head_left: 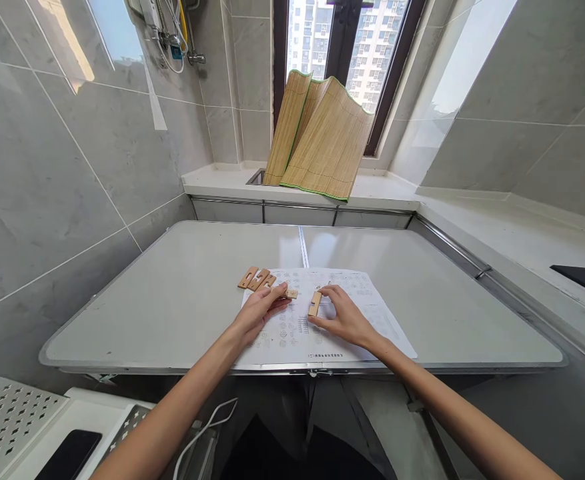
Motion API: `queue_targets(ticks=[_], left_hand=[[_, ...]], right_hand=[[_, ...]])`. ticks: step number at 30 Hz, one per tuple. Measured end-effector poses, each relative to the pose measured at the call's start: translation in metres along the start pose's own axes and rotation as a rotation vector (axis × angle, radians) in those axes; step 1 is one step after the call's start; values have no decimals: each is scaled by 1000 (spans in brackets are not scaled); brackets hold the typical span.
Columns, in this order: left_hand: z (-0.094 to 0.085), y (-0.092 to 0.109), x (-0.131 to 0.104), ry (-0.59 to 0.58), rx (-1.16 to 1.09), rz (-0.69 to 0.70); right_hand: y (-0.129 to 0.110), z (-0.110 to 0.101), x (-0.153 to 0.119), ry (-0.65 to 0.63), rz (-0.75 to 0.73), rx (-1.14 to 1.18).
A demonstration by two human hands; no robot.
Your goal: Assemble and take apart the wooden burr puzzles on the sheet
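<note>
"What's held?"
"Left hand [263, 309] pinches one small tan wooden piece [292, 294]; right hand [342, 315] grips one notched tan wooden block [314, 307]."
"More?"
"Three flat brown wooden pieces [255, 283] near the left hand. White desk [452, 300]: open room toward both side edges."

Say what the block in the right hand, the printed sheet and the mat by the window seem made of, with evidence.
Block in the right hand: probably wood, matte, seemingly unpainted, from its pale tan colour.
Printed sheet: likely paper, matte, being thin, white and flat.
Mat: perhaps bamboo or straw, fairly matte, from its fine parallel tan lines.
</note>
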State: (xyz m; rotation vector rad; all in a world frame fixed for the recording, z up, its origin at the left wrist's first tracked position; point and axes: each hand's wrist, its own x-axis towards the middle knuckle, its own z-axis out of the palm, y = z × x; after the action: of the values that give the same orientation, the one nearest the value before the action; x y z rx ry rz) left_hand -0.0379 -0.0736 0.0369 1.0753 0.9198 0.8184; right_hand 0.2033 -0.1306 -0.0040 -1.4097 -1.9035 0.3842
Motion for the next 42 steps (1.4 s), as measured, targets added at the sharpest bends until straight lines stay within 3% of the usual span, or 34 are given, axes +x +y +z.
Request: queue_targets(ticks=[7,20,25,29,32,37,42], left_hand=[[2,-5,-3,-86,120,63],[16,-4,-6,-285,257,200],[14,-9,-4,-222,460,259],[7,-16,3,-155,732,316],[2,-21,9,-176,859,358],[0,-27,16,-241,942,397],[9,-25,20,-297,942,408]], right_hand=[[17,13,-14,-11,65,-174],[-23,-11,-2,4,-6,271],[-15,-15,-9,90,40,330],[-2,-18,-20,206,119,210],[9,-18,-31,256,138,26],[19,-12,-46,270,116,-214],[15,5,-45,238,74,-311]])
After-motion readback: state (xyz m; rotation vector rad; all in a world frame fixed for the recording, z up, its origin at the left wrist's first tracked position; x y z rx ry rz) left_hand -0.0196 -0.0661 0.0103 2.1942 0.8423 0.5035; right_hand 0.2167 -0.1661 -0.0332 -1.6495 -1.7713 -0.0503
